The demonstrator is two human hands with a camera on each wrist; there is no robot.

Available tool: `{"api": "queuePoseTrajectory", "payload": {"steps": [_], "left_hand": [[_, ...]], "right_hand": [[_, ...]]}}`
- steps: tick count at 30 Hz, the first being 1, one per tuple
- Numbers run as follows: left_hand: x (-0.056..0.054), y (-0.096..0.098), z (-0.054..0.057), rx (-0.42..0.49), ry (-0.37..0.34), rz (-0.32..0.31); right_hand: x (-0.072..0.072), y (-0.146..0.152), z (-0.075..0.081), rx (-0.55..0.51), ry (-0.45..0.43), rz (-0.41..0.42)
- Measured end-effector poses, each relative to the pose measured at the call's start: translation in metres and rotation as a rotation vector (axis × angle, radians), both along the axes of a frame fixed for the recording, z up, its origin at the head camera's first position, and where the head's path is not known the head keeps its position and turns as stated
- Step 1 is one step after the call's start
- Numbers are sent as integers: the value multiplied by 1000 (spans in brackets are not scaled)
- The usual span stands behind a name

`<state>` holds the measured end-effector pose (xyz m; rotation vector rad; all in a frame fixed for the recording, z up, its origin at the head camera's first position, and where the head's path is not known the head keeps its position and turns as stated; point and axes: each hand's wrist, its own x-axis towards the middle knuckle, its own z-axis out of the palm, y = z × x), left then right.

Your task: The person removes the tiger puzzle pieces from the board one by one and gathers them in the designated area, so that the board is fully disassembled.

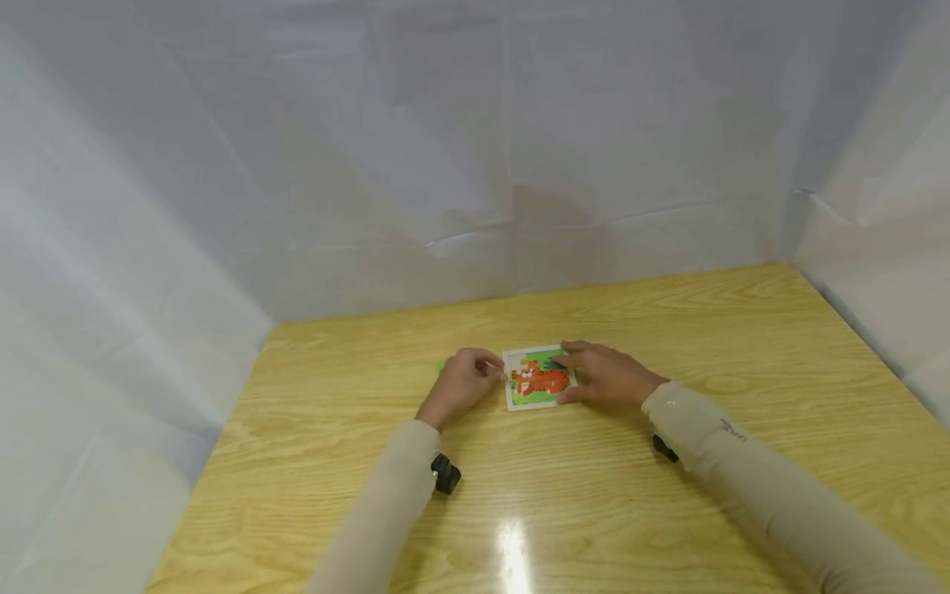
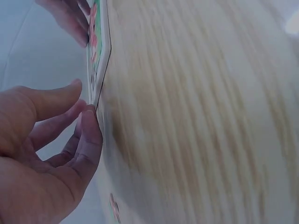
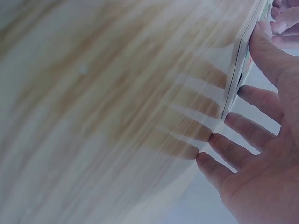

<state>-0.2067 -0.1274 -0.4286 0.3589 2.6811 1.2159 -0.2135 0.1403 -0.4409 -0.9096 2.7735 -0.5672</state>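
Glossy wood-grained table, matt cloth sleeves, sheeting — plastic-looking

Reads as a screened-off recording booth. Judged from pale, creased sheeting on three sides of the table: back sheet along its far edge, left sheet past its left side, right sheet past its right side. Noted glossy yellow wood grain on the table, with a patch of glare toward its near edge. Noted black camera at left wrist, second camera at right wrist, both above the table, in keeping with a recording setup. Cannot tell the kind of room beyond the sheeting.
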Motion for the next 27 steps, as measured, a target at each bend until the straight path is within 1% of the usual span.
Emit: {"api": "queuePoseTrajectory", "payload": {"steps": [4,7,14,17,23,27], "left_hand": [[-1,7,-3,-25,0,-49],[-1,10,-4,-42,-21,-64],[0,14,-5,-72,-33,-60],[-1,14,-5,-87,-35,-65],[-2,16,-3,-89,-50,-80],[-2,17,-3,-103,-46,-92]], "right_hand": [[-1,-1,1,14,5,-1],[0,-2,1,18,0,-1],[1,-3,3,23,-9,-8],[0,-3,2,19,-10,-3],[0,-2,1,15,-12,1],[0,-2,1,13,-7,4]]}}
